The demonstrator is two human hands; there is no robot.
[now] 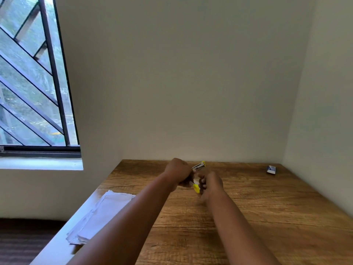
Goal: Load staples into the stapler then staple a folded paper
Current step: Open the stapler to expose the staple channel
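Observation:
A small yellow-and-metal stapler (198,167) is held up above the far middle of the wooden table (267,207). It is hinged open: the metal top points up and away, and a yellow end (196,188) hangs low between my hands. My left hand (178,174) grips it from the left. My right hand (211,185) is closed against the lower yellow part with fingers curled; whether it pinches staples is hidden. A stack of folded white paper (99,217) lies at the table's left edge, partly under my left forearm.
A small blue-and-white staple box (271,169) lies at the far right corner of the table, near the walls. Walls close off the table's back and right sides. A barred window (32,83) is at the left, with dark floor below the table's left edge.

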